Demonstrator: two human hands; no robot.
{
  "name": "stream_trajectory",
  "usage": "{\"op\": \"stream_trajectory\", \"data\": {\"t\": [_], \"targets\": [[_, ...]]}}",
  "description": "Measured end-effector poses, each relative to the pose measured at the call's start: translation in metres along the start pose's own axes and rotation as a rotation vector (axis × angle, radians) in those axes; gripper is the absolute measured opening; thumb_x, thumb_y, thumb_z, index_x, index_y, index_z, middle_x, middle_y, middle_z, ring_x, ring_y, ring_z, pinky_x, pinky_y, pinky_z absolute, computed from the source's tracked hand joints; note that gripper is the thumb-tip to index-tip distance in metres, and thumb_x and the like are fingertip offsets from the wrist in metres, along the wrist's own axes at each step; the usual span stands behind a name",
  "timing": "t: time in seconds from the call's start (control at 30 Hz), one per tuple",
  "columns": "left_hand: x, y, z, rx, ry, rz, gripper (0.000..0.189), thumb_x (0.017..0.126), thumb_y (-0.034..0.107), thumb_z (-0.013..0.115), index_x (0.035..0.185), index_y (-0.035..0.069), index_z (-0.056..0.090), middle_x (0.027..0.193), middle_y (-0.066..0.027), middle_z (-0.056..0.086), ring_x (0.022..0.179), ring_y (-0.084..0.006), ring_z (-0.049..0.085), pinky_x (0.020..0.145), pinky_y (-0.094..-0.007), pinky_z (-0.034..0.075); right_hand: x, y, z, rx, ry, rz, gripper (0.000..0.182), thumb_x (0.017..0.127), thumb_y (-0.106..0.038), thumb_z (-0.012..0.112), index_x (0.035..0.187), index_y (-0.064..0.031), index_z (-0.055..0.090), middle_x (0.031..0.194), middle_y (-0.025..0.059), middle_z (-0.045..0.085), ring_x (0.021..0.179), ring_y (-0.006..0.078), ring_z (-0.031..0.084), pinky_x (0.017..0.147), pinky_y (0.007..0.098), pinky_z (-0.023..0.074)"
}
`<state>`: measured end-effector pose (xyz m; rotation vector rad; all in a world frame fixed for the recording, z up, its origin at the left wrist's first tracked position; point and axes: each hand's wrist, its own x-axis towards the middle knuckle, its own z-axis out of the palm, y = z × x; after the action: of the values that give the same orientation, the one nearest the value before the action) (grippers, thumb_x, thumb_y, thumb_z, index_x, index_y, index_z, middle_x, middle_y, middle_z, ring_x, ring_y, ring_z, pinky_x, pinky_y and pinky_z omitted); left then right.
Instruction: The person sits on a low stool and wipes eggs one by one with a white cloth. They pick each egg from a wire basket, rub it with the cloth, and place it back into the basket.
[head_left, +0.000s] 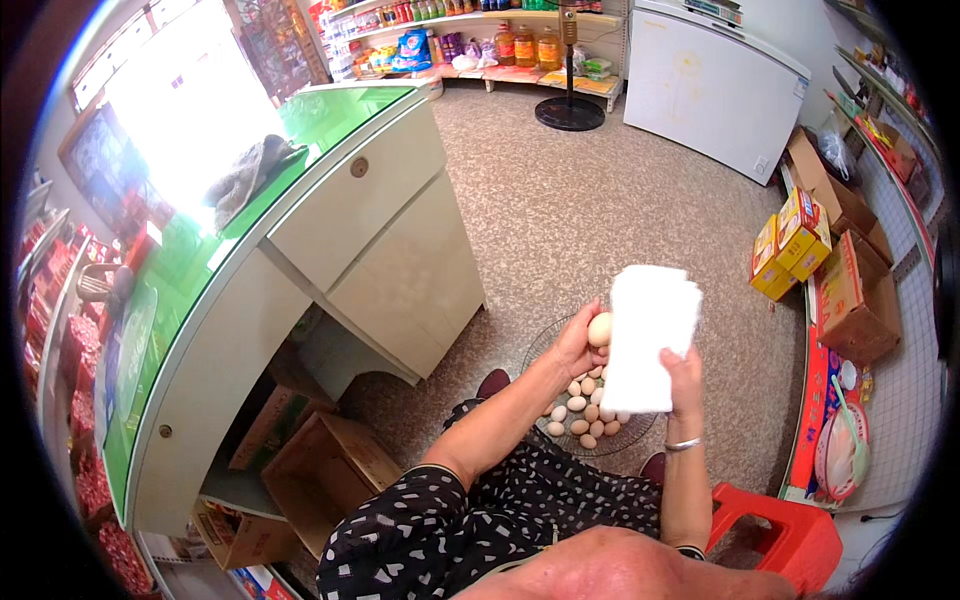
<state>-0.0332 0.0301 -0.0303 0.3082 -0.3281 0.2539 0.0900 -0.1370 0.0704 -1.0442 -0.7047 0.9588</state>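
Between the thumb and fingers of my left hand (579, 345) is a pale egg (600, 329). My right hand (682, 379) grips the lower right side of a white sheet-like bundle (649, 337), perhaps folded paper or cloth; glare hides its detail. Its left edge meets or overlaps the egg; contact cannot be told. Below both hands, a wire basket (637, 437) on the floor holds several brown and cream eggs (580, 427). The white bundle and my left hand cover part of the basket.
A glass-topped counter (360, 120) with drawers runs along the left, open cardboard boxes (322, 480) beneath it. A red plastic stool (810, 540) is at the lower right. Yellow cartons (791, 240) and a shelf line the right; a white chest freezer (705, 90) and a pole base (569, 114) stand beyond.
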Motion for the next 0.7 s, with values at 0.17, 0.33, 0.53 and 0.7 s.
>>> {"op": "stream_trajectory", "data": {"t": [0.17, 0.33, 0.53, 0.7], "targets": [[0.039, -0.023, 0.074, 0.270, 0.722, 0.171, 0.042, 0.095, 0.035, 0.039, 0.115, 0.000, 0.052, 0.093, -0.0152, 0.065, 0.075, -0.0212, 0.066, 0.062, -0.0317, 0.057, -0.015, -0.003, -0.011, -0.139, -0.061, -0.017, 0.048, 0.078, -0.013, 0.058, 0.119, 0.0077, 0.047, 0.108, 0.0129, 0.059, 0.093, 0.0178, 0.060, 0.079, 0.0283, 0.0500], [0.019, -0.013, 0.047, 0.121, 0.447, 0.048, 0.036, 0.090, 0.026, 0.050, 0.115, -0.001, 0.055, 0.101, -0.0165, 0.065, 0.084, -0.0228, 0.066, 0.072, -0.0335, 0.057, -0.003, 0.004, -0.011, -0.038, 0.012, -0.019, 0.045, 0.080, -0.015, 0.056, 0.117, 0.0085, 0.047, 0.107, 0.0149, 0.059, 0.091, 0.0191, 0.061, 0.078, 0.0294, 0.0509], [0.027, -0.021, 0.051, 0.278, 0.587, 0.077, 0.038, 0.091, 0.028, 0.050, 0.116, -0.001, 0.055, 0.101, -0.0153, 0.065, 0.081, -0.0229, 0.066, 0.069, -0.0326, 0.057, -0.018, -0.007, 0.002, -0.164, -0.116, -0.044, 0.047, 0.078, -0.016, 0.060, 0.117, 0.0079, 0.048, 0.108, 0.0127, 0.059, 0.097, 0.0192, 0.059, 0.083, 0.0284, 0.0479], [0.015, -0.007, 0.017, -0.122, -0.192, -0.035, 0.046, 0.094, 0.035, 0.040, 0.120, -0.002, 0.050, 0.107, -0.0176, 0.063, 0.092, -0.0235, 0.065, 0.074, -0.0350, 0.057, -0.001, -0.003, -0.007, 0.016, 0.027, -0.044, 0.041, 0.081, -0.011, 0.053, 0.117, 0.0086, 0.048, 0.108, 0.0143, 0.059, 0.093, 0.0186, 0.060, 0.081, 0.0298, 0.0495]]}}
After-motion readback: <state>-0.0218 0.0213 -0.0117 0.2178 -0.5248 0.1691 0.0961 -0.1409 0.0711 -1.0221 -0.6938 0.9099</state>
